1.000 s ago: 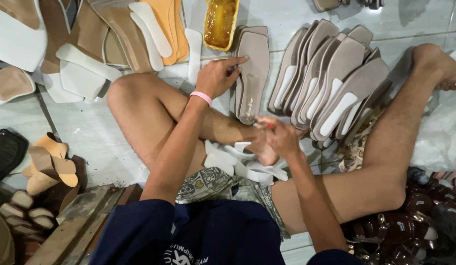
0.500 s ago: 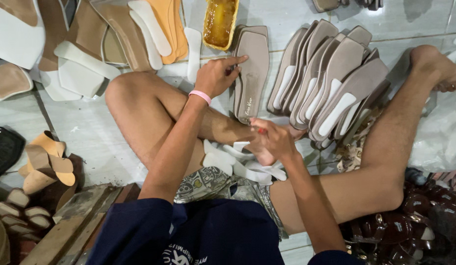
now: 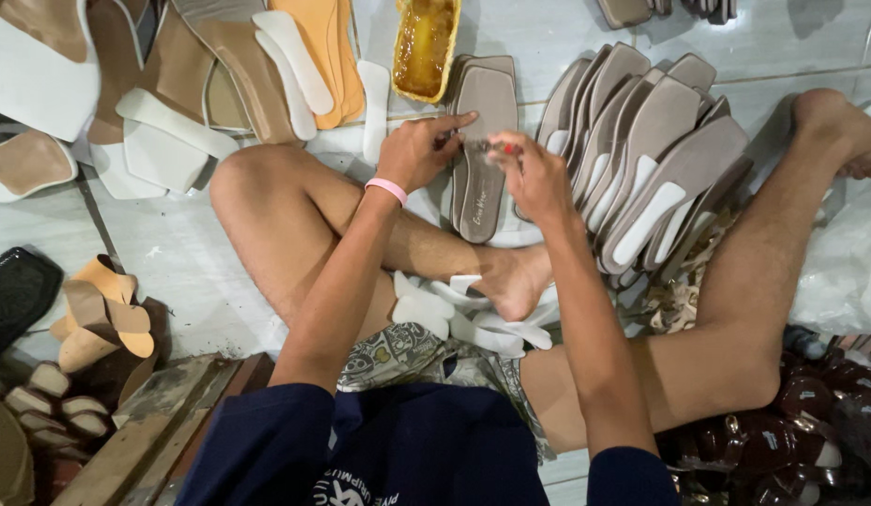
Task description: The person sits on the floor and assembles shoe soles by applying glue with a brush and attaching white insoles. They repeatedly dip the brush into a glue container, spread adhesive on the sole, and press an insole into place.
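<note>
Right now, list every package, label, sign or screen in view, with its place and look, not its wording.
Insole stamp: small dark mark at the heel of the taupe insole under the hands.
Shirt print: white curved lettering on the navy shirt, bottom edge.
Plastic bag: clear, crumpled, at right.
No signs or screens.

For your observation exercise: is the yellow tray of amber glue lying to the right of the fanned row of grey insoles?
No, the yellow tray lies at the top, left of the fanned grey insoles, above the left hand.
</note>
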{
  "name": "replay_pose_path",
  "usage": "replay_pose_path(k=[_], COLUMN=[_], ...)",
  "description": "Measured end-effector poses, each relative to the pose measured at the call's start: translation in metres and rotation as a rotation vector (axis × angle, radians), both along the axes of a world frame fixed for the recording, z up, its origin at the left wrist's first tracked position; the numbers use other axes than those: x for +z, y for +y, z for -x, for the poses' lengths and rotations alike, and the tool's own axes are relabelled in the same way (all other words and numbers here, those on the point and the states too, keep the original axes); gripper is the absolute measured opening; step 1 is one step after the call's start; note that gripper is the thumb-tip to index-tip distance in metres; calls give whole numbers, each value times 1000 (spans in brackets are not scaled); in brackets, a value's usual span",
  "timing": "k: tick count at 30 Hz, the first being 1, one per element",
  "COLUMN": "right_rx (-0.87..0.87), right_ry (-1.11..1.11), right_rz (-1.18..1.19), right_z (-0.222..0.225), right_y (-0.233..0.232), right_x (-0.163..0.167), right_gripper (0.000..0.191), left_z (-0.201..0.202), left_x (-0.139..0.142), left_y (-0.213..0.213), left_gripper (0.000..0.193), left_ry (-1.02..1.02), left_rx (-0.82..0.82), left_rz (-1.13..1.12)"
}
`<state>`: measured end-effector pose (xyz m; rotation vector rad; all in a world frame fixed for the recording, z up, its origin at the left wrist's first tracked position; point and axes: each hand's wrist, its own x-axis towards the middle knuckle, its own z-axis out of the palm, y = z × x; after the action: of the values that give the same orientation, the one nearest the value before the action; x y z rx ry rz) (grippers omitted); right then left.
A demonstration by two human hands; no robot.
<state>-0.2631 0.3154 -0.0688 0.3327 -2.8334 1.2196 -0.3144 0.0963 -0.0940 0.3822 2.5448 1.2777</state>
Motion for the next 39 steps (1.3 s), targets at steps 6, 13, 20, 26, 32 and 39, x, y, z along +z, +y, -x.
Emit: replay_pose_path(k=[6, 13, 20, 26, 32, 39], right_rx=[-8, 43, 135, -205, -551, -564], right_ry=[-6, 17, -125, -155, -227, -398], right_rz=[83, -32, 40, 562, 1079, 986], right_z=[1, -24, -84, -59, -11, 57], right_y=[12, 10, 12, 24, -4, -52], right_x=[6, -1, 2, -1, 3, 13], right_gripper=[23, 25, 19, 19, 57, 76], left_z=[3, 2, -3, -6, -12, -48], left_x=[2, 3, -1, 0, -1, -1], left_y=[0, -1, -1, 1, 2, -2], left_gripper=[37, 34, 32, 35, 33, 19], left_ry=[-67, -55, -39, -34, 102, 55], left_rx=[5, 20, 26, 9, 86, -56], left_rz=[34, 17, 20, 6, -103, 281])
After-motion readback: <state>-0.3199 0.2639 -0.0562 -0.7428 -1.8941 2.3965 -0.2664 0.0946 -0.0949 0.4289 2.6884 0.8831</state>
